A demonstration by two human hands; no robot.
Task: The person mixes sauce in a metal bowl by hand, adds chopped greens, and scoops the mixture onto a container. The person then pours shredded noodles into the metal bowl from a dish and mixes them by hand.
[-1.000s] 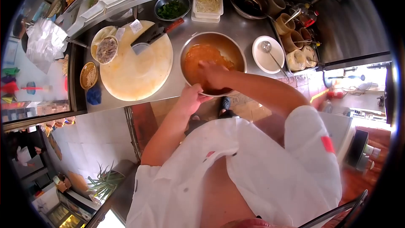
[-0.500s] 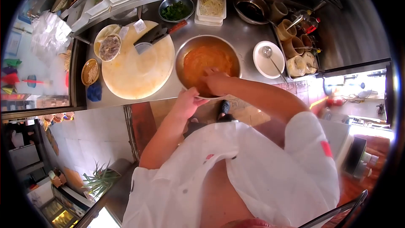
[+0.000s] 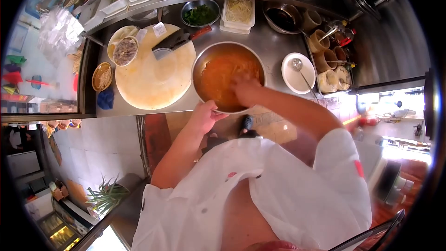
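While the left hand grips its lower rim between thumb and fingers, a round, shiny metal bowl occupies the upper centre of the frame, its floor coated with a wet, uneven orange mixture. The right hand dips into this mixture, blurred; whether its fingers are spread cannot be told.

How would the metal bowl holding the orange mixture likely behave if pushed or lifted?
The metal bowl should stay rigid, judging by its evenly round, shiny wall. The wet-looking orange mixture would probably slide if tilted. A push toward the person might tip it, as its near rim appears past the edge of the counter.
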